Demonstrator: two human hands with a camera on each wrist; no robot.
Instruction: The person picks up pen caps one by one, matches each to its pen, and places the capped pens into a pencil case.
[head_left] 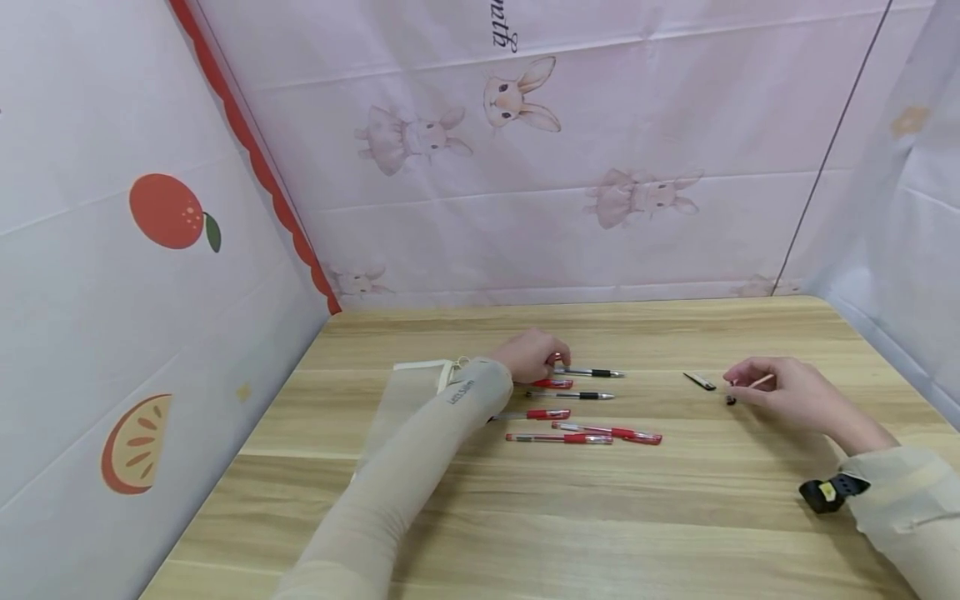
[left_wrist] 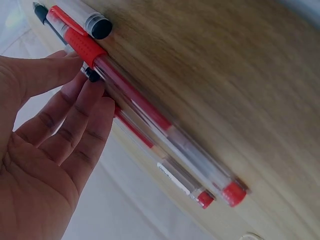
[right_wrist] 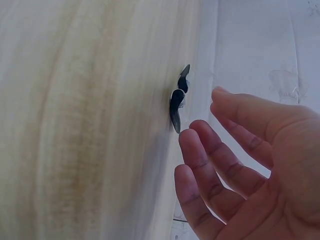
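At the back of the row of pens, my left hand [head_left: 531, 357] pinches a red pen [left_wrist: 155, 145] near its grip, which the fingers hide. In the left wrist view, the black end of a black pen [head_left: 592, 372] shows between thumb and fingers, and another red pen [left_wrist: 137, 95] lies alongside. On the right, my right hand [head_left: 783, 392] hovers with loosely bent fingers beside a small black item [right_wrist: 176, 107]. Whether a fingertip touches that item, I cannot tell. Left of it lies what looks like a nail clipper [head_left: 699, 381], dark and silvery.
Nearer the front lie another black pen [head_left: 573, 395] and several red pens, one red pen [head_left: 558, 437] frontmost. A pale pouch [head_left: 420, 365] is partly under the left forearm. Fabric walls [head_left: 525, 250] border the wooden table [head_left: 600, 525] behind and at both sides.
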